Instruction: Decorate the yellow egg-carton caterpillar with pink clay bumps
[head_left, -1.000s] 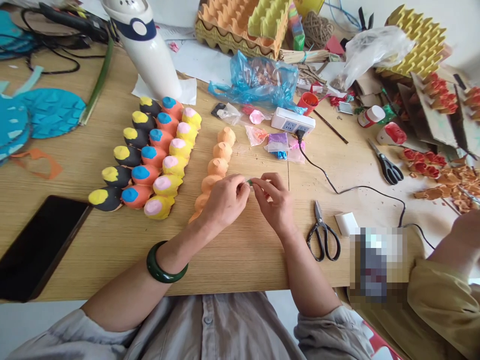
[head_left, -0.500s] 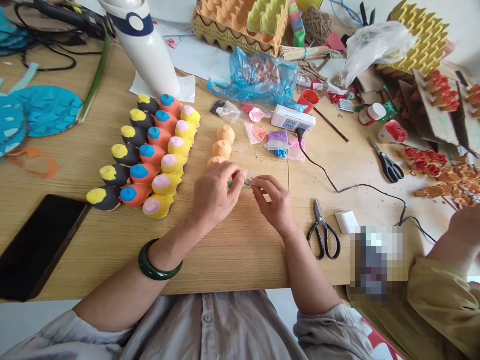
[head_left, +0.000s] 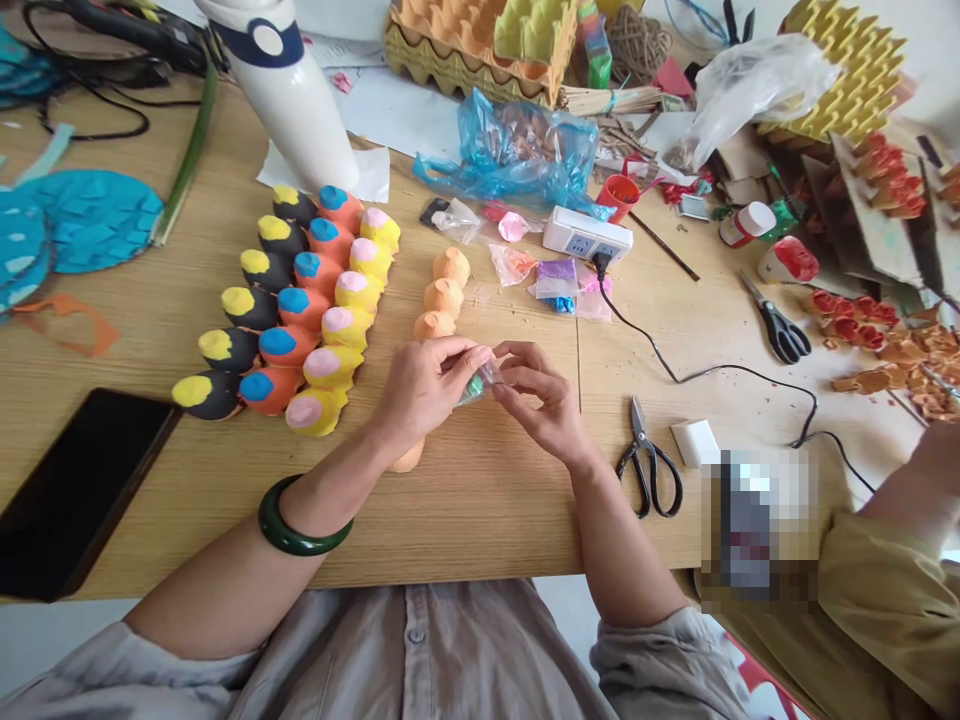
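Observation:
Between my hands is a small clear plastic bag (head_left: pixel 474 388) with something green inside. My left hand (head_left: pixel 426 388) pinches it from the left, fingers closed. From the right, my right hand (head_left: pixel 544 400) grips its edge between thumb and fingers. Under and behind my left hand runs a strip of plain orange egg-carton cups (head_left: pixel 442 298), partly covered by the hand. To the left stand strips of painted egg-carton cups: black with yellow tips (head_left: pixel 229 350), orange with blue tips (head_left: pixel 283 345), and yellow with pink tips (head_left: pixel 330 365).
Black-handled scissors (head_left: pixel 649 465) and a white block (head_left: pixel 695 443) lie to the right. A power strip (head_left: pixel 587 236) with a cable is behind, near small bags of coloured clay (head_left: pixel 555 280). A phone (head_left: pixel 82 490) lies left; a white bottle (head_left: pixel 300 100) stands behind. A co-worker's arm (head_left: pixel 915 490) is at right.
My hands have shifted slightly, and the bag with its green content shows more between them. The lower end of the plain orange strip now shows below my left hand.

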